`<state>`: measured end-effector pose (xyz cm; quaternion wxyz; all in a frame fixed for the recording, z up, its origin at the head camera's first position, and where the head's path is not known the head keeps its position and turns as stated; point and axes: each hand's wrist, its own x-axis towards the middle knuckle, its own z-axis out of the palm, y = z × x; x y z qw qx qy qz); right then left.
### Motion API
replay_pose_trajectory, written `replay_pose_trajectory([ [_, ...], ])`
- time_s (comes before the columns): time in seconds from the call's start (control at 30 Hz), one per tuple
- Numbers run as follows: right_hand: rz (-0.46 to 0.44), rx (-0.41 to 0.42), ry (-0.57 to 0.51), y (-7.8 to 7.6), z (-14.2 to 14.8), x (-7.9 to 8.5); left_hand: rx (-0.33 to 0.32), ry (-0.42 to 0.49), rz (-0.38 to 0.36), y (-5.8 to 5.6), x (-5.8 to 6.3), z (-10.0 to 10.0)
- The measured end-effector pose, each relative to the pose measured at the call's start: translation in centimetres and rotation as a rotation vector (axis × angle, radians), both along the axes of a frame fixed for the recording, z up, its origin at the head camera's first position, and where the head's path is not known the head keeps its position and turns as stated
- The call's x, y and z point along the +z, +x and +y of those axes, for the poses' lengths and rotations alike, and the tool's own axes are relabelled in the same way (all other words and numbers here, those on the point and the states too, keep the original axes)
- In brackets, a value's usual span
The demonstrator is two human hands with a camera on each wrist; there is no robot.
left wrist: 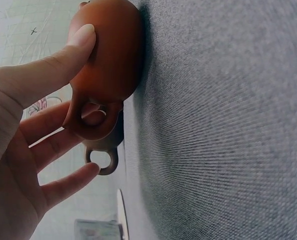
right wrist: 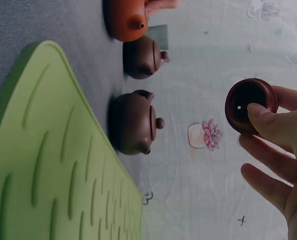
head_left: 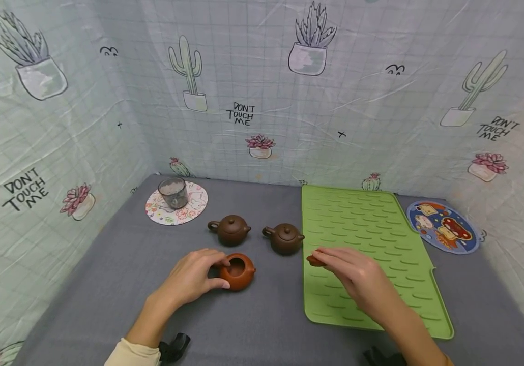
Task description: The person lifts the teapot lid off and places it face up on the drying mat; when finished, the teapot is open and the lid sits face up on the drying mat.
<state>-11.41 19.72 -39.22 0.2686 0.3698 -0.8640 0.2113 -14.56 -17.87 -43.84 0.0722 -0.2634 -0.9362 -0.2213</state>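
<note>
An orange-brown clay teapot without its lid stands on the grey cloth, its round mouth showing. My left hand holds it from the handle side; in the left wrist view the thumb presses its wall near the looped handle. Over the green mat, my right hand pinches the teapot lid. The lid's hollow underside faces the right wrist camera, with the thumb against it. Beyond the hands, two dark brown teapots, one to the left and one to the right, wear their lids.
At the back left a glass cup stands on a floral round mat. A blue round mat with cartoon figures lies right of the green mat. Patterned cloth walls rise behind and at the sides.
</note>
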Motion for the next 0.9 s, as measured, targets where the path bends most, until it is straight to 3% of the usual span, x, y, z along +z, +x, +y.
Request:
replay_pose_trajectory([
  [0.2, 0.025, 0.023, -0.065, 0.4, 0.9, -0.3, -0.009, 0.005, 0.005, 0.0, 0.0, 0.0],
  [0.63, -0.028, -0.076, -0.065, 1.5, 2.9, -1.2, -0.013, 0.02, 0.011, 0.0, -0.3, 0.0],
  [0.8, -0.009, -0.049, -0.081, 1.6, 3.0, -1.6, -0.015, 0.023, 0.009, -0.1, -0.3, 0.0],
  [0.9, -0.042, -0.021, -0.105, 1.6, 2.9, -1.9, -0.014, 0.022, 0.002, -0.2, -0.3, 0.0],
])
